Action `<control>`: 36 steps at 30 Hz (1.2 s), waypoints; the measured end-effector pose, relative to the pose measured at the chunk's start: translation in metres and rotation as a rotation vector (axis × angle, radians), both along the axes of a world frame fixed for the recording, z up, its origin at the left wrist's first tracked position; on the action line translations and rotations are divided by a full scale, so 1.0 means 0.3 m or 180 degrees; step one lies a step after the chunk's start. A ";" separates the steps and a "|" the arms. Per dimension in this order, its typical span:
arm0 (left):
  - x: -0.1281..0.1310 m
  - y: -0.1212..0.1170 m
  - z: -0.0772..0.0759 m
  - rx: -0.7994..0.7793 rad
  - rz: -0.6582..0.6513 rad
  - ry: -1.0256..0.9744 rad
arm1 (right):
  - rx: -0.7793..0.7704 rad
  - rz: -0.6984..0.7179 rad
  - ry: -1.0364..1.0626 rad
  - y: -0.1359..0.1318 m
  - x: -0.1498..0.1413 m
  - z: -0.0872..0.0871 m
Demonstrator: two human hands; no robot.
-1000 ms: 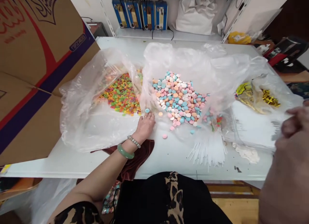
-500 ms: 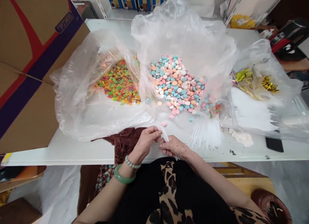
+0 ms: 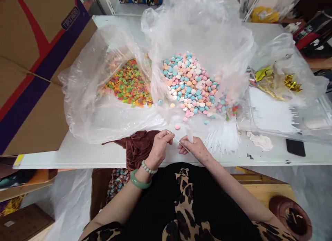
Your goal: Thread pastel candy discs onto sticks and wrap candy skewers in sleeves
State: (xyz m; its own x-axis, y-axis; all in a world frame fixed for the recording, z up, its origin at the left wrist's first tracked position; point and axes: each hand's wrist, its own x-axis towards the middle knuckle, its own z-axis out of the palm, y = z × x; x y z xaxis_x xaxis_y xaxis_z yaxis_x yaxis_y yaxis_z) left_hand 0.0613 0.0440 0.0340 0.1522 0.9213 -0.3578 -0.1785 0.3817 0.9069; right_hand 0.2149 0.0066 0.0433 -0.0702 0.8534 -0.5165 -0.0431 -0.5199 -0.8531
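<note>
Above the table's front edge, my left hand (image 3: pixel 163 141) pinches one end of a thin white stick (image 3: pixel 177 140). The stick slants down to my right hand (image 3: pixel 194 147), whose fingers are closed around its other part. A narrow, clear plastic sleeve (image 3: pixel 190 134) stands up out of the right hand's grip. One pink candy (image 3: pixel 177 127) lies on the table just beyond my hands. To the right of them is a fanned pile of thin white strips or sticks (image 3: pixel 223 139). A brown cloth (image 3: pixel 140 147) lies beside my left wrist.
Large clear bags hold ring-shaped candies (image 3: pixel 129 83) and pastel round candies (image 3: pixel 192 85). A cardboard box (image 3: pixel 33 106) stands left. Rightward are a stack of white strips (image 3: pixel 272 113), a bag with gold ties (image 3: pixel 293 82), a crumpled white scrap (image 3: pixel 260 140) and a black flat object (image 3: pixel 295 147).
My hands have moved apart, the right one going rightward with the sleeve. The thin white stick now shows stretched between them. The camera view has shifted slightly.
</note>
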 end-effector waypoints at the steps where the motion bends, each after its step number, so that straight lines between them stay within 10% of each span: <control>1: 0.009 0.002 0.000 0.0072 -0.0073 0.0093 | 0.0007 0.0091 0.0039 -0.004 -0.005 0.000; 12: 0.080 0.115 -0.110 0.2211 -0.2140 0.4351 | -0.0101 -0.0906 0.0013 0.033 0.096 -0.094; 17: 0.062 0.141 -0.074 0.2206 -0.1575 0.4218 | -0.0278 -0.0800 0.0092 0.035 0.096 -0.107; 22: 0.009 0.348 0.002 0.2463 -0.0846 0.4951 | -0.0281 -0.0724 0.0140 0.056 0.085 -0.101; 27: -0.039 0.522 -0.057 0.1982 -0.1188 0.5124 | -0.0335 -0.0599 0.0096 0.069 0.071 -0.077; 36: -0.047 0.495 -0.071 0.2320 -0.1768 0.5080 | -0.0387 -0.0631 0.0050 0.070 0.075 -0.093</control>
